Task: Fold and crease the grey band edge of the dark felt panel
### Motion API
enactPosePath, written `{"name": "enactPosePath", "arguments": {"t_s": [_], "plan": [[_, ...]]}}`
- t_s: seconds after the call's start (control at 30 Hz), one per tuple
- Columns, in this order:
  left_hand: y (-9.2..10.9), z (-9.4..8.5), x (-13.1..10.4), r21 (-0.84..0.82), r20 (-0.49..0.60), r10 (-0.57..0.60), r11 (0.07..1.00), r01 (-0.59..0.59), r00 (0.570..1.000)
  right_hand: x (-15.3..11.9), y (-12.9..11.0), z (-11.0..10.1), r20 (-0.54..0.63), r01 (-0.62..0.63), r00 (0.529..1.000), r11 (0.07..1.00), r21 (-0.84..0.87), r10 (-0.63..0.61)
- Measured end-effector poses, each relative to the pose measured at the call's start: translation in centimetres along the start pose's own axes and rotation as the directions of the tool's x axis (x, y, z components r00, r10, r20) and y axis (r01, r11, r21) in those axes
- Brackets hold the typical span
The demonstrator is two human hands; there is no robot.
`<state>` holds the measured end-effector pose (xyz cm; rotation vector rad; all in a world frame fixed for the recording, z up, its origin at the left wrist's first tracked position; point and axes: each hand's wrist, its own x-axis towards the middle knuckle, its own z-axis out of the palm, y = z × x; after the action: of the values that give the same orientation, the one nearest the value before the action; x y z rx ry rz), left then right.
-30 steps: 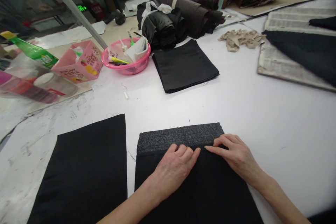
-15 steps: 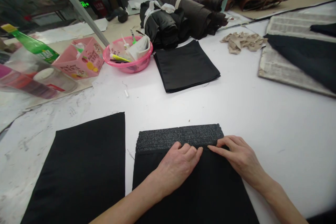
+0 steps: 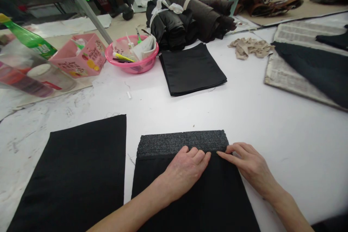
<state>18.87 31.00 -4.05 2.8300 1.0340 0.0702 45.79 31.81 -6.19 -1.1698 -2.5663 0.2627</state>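
Note:
A black cloth piece (image 3: 212,195) lies in front of me, with a speckled dark grey strip (image 3: 182,142) along its far edge. My left hand (image 3: 187,168) rests on the cloth, its fingers curled and pressed on the seam below the strip. Just to the right, my right hand (image 3: 248,165) pinches the same seam near the cloth's right edge, index finger and thumb close together. The fingertips of the two hands are a small gap apart. Another black cloth piece (image 3: 78,170) lies flat at the left, untouched.
Beyond lie a stack of black cloth (image 3: 193,69), a pink basket (image 3: 133,66) of tools, a pink box (image 3: 81,56), a green bottle (image 3: 29,38), dark fabric rolls (image 3: 201,12) and beige scraps (image 3: 250,48). A grey board (image 3: 296,76) with dark cloth sits right.
The view has shifted slightly, so the cloths appear a little further left. Both hands keep nearly the same hold on the seam.

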Motion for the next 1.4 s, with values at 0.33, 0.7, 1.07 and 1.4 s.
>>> {"name": "enactPosePath", "arguments": {"t_s": [0.33, 0.7, 1.07, 1.4], "plan": [[-0.2, 0.0, 0.6, -0.037, -0.019, 0.008, 0.999, -0.009, 1.000, -0.3, 0.6, -0.3, 0.036, 0.028, 0.999, 1.000, 0.013, -0.028], [1.0, 0.0, 1.2, 0.005, -0.064, 0.022, 1.000, -0.022, 0.998, -0.3, 0.4, -0.5, 0.051, 0.023, 0.998, 1.000, -0.015, -0.022], [1.8, 0.2, 1.8, -0.006, -0.099, -0.032, 0.999, 0.031, 0.995, -1.6, 1.4, -1.3, -0.056, -0.123, 0.990, 0.981, 0.150, 0.133], [1.7, 0.1, 1.6, -0.023, -0.091, -0.041, 0.999, 0.040, 0.995, 0.0, 0.3, -1.2, -0.060, -0.089, 0.993, 0.986, 0.139, 0.098]]}}
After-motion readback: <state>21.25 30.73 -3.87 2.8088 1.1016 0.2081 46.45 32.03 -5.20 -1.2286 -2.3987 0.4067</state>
